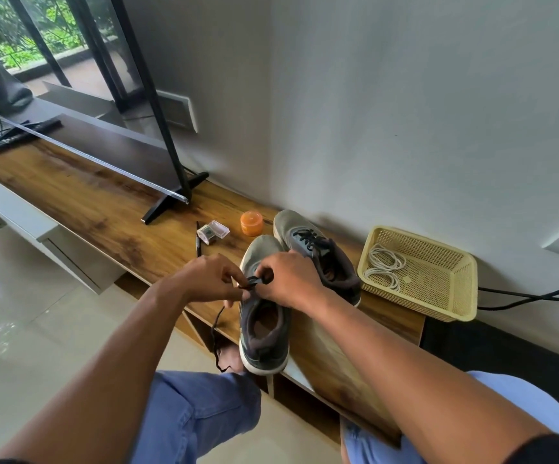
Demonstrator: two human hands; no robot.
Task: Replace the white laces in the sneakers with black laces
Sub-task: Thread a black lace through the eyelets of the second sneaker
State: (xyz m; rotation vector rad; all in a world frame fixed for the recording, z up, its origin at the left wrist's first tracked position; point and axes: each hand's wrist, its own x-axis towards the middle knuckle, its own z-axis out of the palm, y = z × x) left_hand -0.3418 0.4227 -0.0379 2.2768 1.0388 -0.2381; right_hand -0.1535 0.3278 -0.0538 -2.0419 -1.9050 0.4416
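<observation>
Both hands meet over the near sneaker on the desk. The left hand and right hand each pinch the black lace between them. Its loose end dangles off the desk edge.

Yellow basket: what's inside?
Inside the yellow basket lie two coiled white laces at its left end. The rest of the floor shows bare; the near wall hides a strip of it.

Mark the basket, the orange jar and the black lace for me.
basket (pixel 452 262), head view, far rim.
orange jar (pixel 251 223), head view, lid.
black lace (pixel 216 324), head view, hanging loose end.
</observation>
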